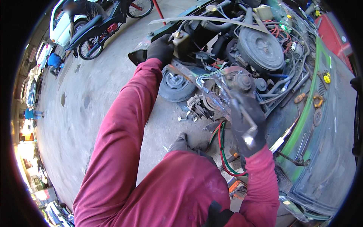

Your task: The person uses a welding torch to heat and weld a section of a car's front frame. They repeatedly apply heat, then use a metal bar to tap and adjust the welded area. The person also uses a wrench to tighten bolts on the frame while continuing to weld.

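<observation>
My left hand (160, 50), in a black glove, is curled at the front of the engine bay, beside a pale plastic reservoir (180, 39). Whatever its fingers close on is hidden. A worn metal crossbar (188, 73) starts just below it and slants toward my right side. My right hand (246, 123), also black-gloved and smeared by motion, grips a metal tool with a shiny rounded end (248, 140). Its kind is too blurred to tell. Beyond it sit the engine's pulley (243, 81) and the round air cleaner housing (261, 48).
A wheel (176, 85) lies below the crossbar. Red and green hoses (223, 151) hang near my legs. Loose tools, including a yellow-handled one (318, 100), rest on the green fender (321, 151). A motorcycle (98, 34) and a bending person (85, 9) are at the far left.
</observation>
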Tool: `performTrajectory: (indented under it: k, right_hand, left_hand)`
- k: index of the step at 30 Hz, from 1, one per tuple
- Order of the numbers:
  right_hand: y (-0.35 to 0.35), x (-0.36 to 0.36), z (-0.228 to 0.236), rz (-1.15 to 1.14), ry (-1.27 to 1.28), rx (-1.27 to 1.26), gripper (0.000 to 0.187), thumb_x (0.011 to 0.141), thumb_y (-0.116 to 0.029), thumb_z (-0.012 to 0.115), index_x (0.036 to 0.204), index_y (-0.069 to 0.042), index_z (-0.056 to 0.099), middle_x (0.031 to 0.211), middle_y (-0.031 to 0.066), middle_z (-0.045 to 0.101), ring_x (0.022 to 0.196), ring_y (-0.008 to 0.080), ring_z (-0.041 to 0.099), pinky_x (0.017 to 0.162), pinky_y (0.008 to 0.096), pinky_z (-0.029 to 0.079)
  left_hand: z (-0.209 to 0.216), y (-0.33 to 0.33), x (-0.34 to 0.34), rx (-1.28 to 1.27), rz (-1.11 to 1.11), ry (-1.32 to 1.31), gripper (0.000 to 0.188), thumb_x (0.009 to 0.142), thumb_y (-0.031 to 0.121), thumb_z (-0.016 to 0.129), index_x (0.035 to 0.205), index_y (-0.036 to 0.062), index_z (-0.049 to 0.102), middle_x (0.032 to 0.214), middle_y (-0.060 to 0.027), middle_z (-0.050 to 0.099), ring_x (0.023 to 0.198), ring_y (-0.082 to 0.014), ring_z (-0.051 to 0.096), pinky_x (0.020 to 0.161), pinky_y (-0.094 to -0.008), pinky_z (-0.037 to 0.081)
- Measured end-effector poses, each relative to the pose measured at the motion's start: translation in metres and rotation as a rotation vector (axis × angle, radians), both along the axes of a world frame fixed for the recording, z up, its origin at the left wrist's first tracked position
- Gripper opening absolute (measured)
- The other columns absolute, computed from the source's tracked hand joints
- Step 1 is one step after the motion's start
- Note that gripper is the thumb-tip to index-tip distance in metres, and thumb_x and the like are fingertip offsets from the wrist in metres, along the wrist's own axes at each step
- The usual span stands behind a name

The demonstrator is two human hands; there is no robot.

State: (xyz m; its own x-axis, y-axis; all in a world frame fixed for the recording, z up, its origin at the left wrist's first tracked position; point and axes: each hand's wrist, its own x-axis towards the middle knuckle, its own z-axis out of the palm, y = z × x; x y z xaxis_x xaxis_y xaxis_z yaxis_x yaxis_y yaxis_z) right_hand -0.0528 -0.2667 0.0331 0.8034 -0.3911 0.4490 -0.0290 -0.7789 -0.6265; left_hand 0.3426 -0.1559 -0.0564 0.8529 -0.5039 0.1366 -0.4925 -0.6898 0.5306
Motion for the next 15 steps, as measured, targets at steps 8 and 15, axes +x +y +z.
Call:
performTrajectory:
  k: [8,15]
  right_hand:
    - [0.001,0.006,0.014,-0.103,0.051,0.091,0.021,0.108,-0.007,0.065,0.124,0.005,0.073,0.107,0.0200,0.077,0.094,0.0291,0.076,0.085,0.0431,0.059]
    - [-0.011,-0.003,0.005,-0.103,-0.066,0.034,0.022,0.107,-0.007,0.068,0.126,0.002,0.074,0.109,0.0167,0.078,0.097,0.0267,0.077,0.086,0.0414,0.061]
  left_hand:
    - [0.014,-0.001,-0.008,0.075,-0.001,0.024,0.035,0.101,0.033,0.065,0.131,0.0196,0.075,0.122,-0.0198,0.079,0.116,-0.0419,0.075,0.101,-0.0532,0.058]
    - [0.011,-0.003,-0.005,0.064,0.007,0.032,0.038,0.100,0.034,0.065,0.135,0.0219,0.074,0.124,-0.0192,0.079,0.117,-0.0419,0.075,0.103,-0.0527,0.058]
